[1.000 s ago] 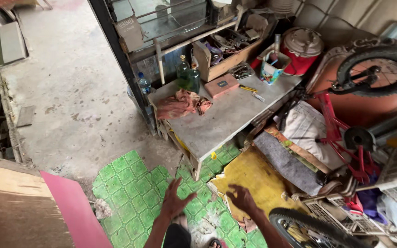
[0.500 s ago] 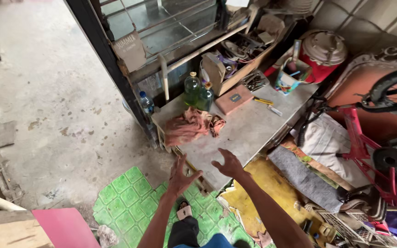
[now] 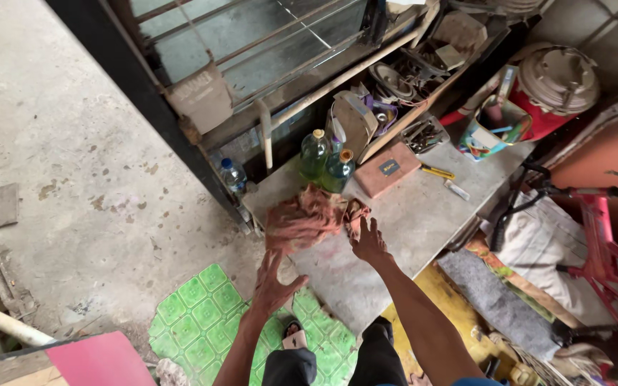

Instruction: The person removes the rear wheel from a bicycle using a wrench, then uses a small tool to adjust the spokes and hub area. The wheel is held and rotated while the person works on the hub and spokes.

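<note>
Both hands have their grip apart: the right hand [image 3: 369, 241] touches a crumpled reddish-brown cloth rag [image 3: 307, 218] lying at the grey tabletop [image 3: 423, 214] corner, and the left hand [image 3: 275, 280] reaches beneath it.

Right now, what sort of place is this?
Probably a cluttered home workshop or repair corner: a worn workbench with a crumpled reddish rag, a tray of metal parts, bare concrete floor.

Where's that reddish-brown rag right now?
In the head view the reddish-brown rag lies bunched at the near left corner of the grey workbench, just before two green bottles, with the right hand at its edge.
</note>
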The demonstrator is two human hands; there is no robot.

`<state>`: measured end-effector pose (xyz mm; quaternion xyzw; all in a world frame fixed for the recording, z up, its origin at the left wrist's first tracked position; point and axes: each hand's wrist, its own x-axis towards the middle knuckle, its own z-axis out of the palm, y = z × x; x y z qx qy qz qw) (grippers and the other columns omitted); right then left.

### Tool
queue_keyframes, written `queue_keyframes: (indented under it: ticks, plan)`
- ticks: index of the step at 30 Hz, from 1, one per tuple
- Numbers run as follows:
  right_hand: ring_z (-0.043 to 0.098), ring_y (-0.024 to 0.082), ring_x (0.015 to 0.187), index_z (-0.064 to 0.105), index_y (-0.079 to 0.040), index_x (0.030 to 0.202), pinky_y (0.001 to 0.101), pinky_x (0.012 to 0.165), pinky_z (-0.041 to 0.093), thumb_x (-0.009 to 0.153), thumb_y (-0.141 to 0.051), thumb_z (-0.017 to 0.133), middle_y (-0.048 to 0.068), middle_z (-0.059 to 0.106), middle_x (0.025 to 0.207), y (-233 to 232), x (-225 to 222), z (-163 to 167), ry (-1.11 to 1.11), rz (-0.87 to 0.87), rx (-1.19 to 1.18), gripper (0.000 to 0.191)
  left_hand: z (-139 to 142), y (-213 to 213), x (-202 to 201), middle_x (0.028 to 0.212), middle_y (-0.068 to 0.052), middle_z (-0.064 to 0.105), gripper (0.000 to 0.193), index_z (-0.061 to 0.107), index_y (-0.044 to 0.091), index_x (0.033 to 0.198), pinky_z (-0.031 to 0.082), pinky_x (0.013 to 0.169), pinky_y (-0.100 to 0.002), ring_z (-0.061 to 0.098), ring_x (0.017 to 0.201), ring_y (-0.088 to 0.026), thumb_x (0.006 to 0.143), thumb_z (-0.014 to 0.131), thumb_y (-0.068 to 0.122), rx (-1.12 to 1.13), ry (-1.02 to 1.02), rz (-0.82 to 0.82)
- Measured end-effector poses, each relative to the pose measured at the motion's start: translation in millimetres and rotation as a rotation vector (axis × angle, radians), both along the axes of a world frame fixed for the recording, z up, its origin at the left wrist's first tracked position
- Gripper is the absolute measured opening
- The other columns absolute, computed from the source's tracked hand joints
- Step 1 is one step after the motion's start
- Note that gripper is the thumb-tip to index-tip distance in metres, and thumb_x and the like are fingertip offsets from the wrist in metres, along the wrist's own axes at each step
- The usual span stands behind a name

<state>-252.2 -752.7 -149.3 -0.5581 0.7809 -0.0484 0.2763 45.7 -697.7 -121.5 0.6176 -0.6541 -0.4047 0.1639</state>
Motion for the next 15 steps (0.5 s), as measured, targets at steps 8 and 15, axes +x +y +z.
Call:
queue_keyframes:
  ticks: [8, 15]
  plan:
    - [0.047, 0.047, 0.128, 0.035, -0.013, 0.147, 0.0547, 0.103, 0.045, 0.095, -0.033, 0.061, 0.026, 0.030, 0.151, -59, -33, -49, 0.030, 0.319, -0.121, 0.063, -50, -65, -61, 0.163, -0.024, 0.021, 0.112, 0.033, 0.013, 0.157, 0.022, 0.121, -0.051, 0.017, 0.152, -0.045, 0.069, 0.084, 0.061, -0.286, -0.145, 0.065]
    - [0.073, 0.019, 0.107, 0.076, -0.020, 0.112, 0.0326, 0.088, 0.058, 0.093, -0.014, 0.054, 0.002, 0.080, 0.117, -9, -132, -80, -0.358, 0.424, 0.227, 0.030, -84, -111, -139, 0.134, -0.022, 0.063, 0.071, 0.062, 0.023, 0.136, 0.042, 0.095, -0.049, 0.054, 0.124, -0.042, 0.068, 0.077, 0.036, -0.377, -0.729, 0.203]
